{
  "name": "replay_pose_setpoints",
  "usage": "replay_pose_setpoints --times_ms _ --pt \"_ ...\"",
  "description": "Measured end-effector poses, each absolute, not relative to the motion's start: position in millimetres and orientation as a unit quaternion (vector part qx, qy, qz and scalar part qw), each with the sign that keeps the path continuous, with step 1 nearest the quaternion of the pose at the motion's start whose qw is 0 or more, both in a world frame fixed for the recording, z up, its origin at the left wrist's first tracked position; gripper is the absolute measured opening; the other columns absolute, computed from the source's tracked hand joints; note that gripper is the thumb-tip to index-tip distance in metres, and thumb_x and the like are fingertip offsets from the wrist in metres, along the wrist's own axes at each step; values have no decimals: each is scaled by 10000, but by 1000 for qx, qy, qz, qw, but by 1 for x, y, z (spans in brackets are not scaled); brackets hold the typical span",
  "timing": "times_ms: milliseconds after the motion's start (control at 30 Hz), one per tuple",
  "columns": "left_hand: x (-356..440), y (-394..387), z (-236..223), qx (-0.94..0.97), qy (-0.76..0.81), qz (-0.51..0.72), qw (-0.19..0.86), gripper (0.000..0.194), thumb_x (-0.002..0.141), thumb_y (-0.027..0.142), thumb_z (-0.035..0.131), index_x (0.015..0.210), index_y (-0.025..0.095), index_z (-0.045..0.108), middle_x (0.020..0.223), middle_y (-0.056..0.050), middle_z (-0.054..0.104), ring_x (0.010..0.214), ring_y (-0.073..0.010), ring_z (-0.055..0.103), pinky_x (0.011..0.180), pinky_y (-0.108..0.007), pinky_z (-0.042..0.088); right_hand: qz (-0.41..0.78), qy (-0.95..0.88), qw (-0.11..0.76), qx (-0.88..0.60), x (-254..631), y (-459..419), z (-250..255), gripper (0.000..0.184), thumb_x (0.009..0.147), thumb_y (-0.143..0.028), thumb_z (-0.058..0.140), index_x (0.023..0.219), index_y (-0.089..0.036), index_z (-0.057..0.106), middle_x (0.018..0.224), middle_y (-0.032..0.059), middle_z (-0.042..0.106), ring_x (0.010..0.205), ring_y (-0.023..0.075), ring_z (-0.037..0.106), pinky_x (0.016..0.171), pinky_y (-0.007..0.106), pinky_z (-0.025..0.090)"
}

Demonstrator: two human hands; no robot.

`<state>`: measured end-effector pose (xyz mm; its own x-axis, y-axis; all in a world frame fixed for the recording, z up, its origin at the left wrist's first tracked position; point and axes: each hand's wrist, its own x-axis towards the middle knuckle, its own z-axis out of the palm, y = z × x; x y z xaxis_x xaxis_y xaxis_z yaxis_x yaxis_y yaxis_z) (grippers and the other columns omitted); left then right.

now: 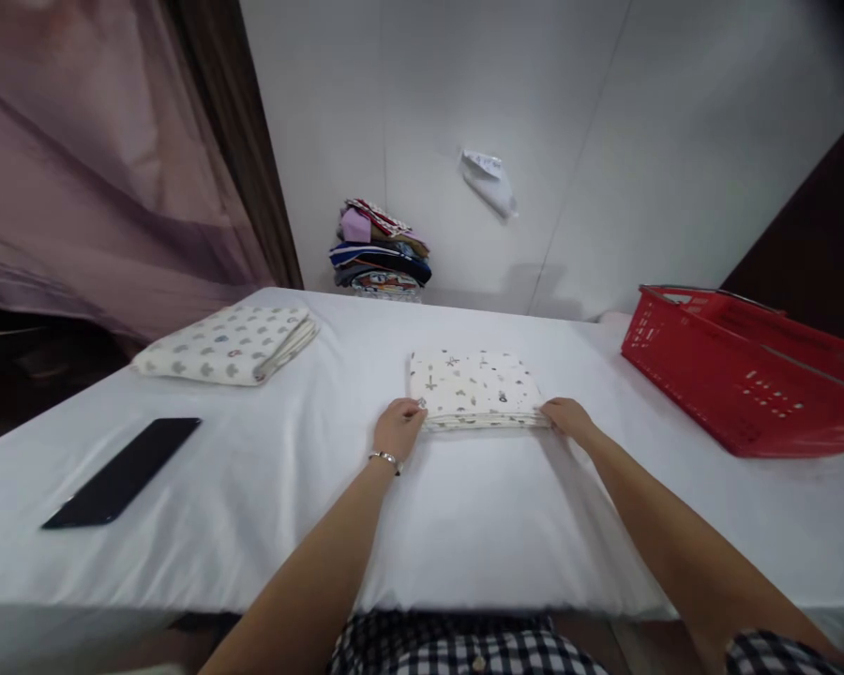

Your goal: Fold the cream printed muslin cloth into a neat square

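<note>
A folded white cloth with small printed figures [474, 384] lies flat in front of me on the white-covered table [506, 525]. My left hand [399, 427] pinches its near left corner between thumb and fingers, a bracelet around the wrist. At the near right corner, my right hand [568, 415] grips the folded edge in the same way. Several layers show along the cloth's near side. Both hands rest low, close to the table surface.
A larger folded patterned cloth [229, 345] lies at the back left, with a flat black rectangular object [127, 472] nearer me. On the right stands a red plastic basket [746, 375]. Behind the table rises a stack of folded fabrics [380, 248] against the white wall [450, 84].
</note>
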<state>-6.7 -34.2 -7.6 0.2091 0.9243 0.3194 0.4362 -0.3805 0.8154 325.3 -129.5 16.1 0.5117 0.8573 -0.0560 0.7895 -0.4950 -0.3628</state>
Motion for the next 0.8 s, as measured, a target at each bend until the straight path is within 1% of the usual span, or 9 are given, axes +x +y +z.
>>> replay_pose_setpoints --times_ms 67,133,233,367,433,500,567,633,800 --pt "-7 -36 -7 706 492 412 299 122 723 300 573 665 195 595 889 -8 609 707 -107 600 710 -245 490 114 -470 141 -864 325 -127 16 393 753 -284 447 1062 -113 619 962 132 662 874 247 615 715 328 466" --pt "-7 -38 -6 691 515 404 307 133 725 325 576 737 193 592 888 -11 598 677 -106 600 682 -247 489 84 -481 152 -859 320 -124 15 519 739 -245 444 1234 -98 499 1167 152 578 1023 265 561 837 370 442" --pt "-7 -35 1 686 538 388 299 197 747 347 560 868 196 594 958 -30 595 759 -127 610 710 -261 490 8 -566 192 -802 305 -113 16 547 736 -191 420 1277 -122 454 1326 115 455 1210 238 421 1006 374 333" --pt "6 -24 17 737 527 348 242 317 798 369 502 1051 190 567 1209 -75 523 1024 -181 554 881 -300 445 -11 -642 229 -732 279 -87 24 481 832 -302 359 1280 -152 451 1377 81 400 1292 204 312 1062 354 265" --pt "17 -18 21 782 505 297 212 428 812 393 482 1184 183 502 1373 -90 389 1234 -219 391 1011 -336 338 2 -652 212 -728 272 -73 26 517 866 -396 323 1316 -152 402 1405 85 357 1314 214 270 1058 364 263" --pt "25 -16 21 822 487 222 195 518 821 424 457 1279 185 421 1461 -81 244 1343 -240 187 1076 -397 219 8 -657 161 -737 271 -64 24 549 873 -445 317 1334 -152 368 1415 104 334 1319 245 249 1043 403 266" --pt "29 -16 16 843 478 153 196 547 843 455 393 1324 197 367 1484 -66 178 1364 -244 105 1082 -454 162 -4 -663 97 -743 276 -60 16 523 876 -447 318 1313 -169 389 1403 115 349 1310 270 255 1020 438 270" --pt "30 -18 9 847 476 124 200 546 866 472 313 1344 210 338 1487 -49 166 1368 -229 87 1081 -471 147 -28 -665 48 -745 282 -60 7 479 884 -432 304 1281 -192 422 1388 111 369 1303 275 256 1011 448 260" --pt "26 -21 -2 844 472 147 209 564 865 492 296 1358 218 323 1491 -31 147 1371 -214 58 1089 -465 117 -48 -650 17 -759 286 -63 -5 550 887 -479 254 1321 -164 375 1418 117 318 1325 266 207 1036 419 210"
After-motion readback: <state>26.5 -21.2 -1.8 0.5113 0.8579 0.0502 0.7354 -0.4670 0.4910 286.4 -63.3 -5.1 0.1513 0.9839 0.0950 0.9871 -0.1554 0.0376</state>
